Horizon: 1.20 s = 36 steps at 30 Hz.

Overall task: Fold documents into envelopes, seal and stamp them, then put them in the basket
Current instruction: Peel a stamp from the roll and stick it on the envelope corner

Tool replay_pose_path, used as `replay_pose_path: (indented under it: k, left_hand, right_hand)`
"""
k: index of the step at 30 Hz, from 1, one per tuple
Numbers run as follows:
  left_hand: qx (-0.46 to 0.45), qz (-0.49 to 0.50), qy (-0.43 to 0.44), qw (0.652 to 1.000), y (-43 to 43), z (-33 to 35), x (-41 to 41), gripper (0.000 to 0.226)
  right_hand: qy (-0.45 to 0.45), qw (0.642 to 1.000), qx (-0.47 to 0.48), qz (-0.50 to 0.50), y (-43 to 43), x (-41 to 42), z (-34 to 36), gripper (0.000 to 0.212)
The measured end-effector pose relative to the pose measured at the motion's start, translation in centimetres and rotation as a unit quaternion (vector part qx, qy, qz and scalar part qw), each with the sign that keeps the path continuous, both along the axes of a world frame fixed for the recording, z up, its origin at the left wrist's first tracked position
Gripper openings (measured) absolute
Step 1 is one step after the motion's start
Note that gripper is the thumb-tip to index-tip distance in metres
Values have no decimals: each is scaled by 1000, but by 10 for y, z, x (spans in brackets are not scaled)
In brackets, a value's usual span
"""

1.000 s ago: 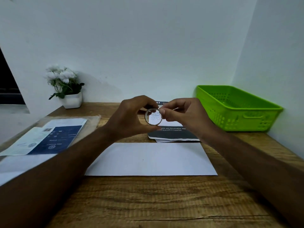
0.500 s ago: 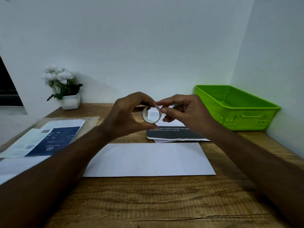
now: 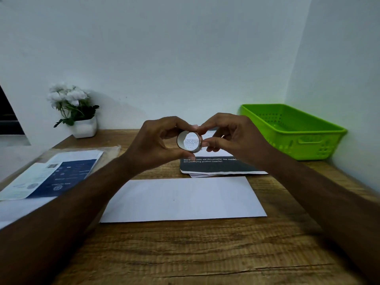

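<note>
My left hand (image 3: 156, 144) grips a small roll of clear tape (image 3: 181, 140) between thumb and fingers, lifted above the wooden desk (image 3: 185, 254). My right hand (image 3: 230, 136) pinches at the roll's right edge with thumb and forefinger. A white envelope (image 3: 183, 200) lies flat on the desk below both hands. Behind it sits a small stack of printed documents (image 3: 218, 166) with a dark band. The green plastic basket (image 3: 296, 138) stands at the back right, with nothing visible inside it.
A white pot of white flowers (image 3: 82, 120) stands at the back left against the wall. A clear sleeve with blue and white printed sheets (image 3: 55, 173) lies on the left side of the desk. Walls close off the back and right.
Both hands have turned the tape roll slightly and drawn a little closer together; my right fingers have shifted on the roll's edge. The envelope and documents have not moved.
</note>
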<state>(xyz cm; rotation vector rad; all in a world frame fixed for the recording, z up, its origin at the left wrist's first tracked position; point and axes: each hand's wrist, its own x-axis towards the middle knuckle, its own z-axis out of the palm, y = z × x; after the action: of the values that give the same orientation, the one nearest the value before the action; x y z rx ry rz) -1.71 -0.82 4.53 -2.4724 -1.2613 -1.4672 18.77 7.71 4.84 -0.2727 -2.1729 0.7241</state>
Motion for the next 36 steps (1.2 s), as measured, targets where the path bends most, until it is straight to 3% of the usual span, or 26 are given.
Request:
replay_pose_path:
  k: [9,15,21,26,31,36]
  left_hand:
    - [-29,-18,5,999,0,-2,3,51]
    - [-91,-43,-30,994,4,-5,2,52]
    - [-115,-41,-53,991,5,-5,-1,53]
    - [-143,-52,-73,986,5,-7,2,52]
    - [-157,-53,-109,980,5,-6,3,51]
    - [-158,-49,-176,971,7,-7,-1,44]
  right_hand:
    - [3,1000,7,-18,1,3,1,27]
    - [-21,1000,11,-9,4,5,2,13]
    - [7,1000,18,2,4,0,-3,24]
    - [-17,1000,10,-5,4,3,1,12]
    - [-45,997,56,-30,1,3,2,13]
    - [4,991,112,-73,-1,1,0,8]
